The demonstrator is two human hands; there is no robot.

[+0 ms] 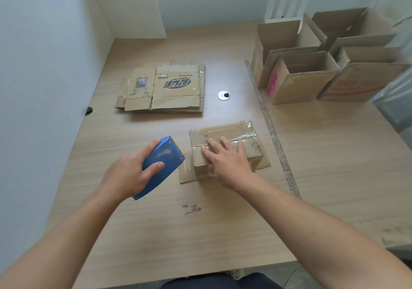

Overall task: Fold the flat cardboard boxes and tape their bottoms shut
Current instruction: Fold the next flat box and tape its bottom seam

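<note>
A pale wood-grain tabletop (156,233) meets white walls (44,65), and a round silver cable port (224,95) is set in it. Nearer the person than the port, a small brown cardboard box (225,130) stands bottom-up, with shiny clear tape (243,136) along its seam. The right hand (225,161) presses flat on it, fingers straight. Nearer than the port and to its left, the left hand (127,172) grasps a blue plastic tape dispenser (162,159). Flat printed cardboard boxes (169,88) lie left of the port, and open brown cardboard boxes (307,74) stand to its right.

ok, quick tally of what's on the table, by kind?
Taped box under right hand: 1
Open folded boxes, far right: 4, as far as they can be told apart
Flat cardboard stack: 1 (number of sheets unclear)
Blue tape dispenser in left hand: 1
Total: 7
</note>
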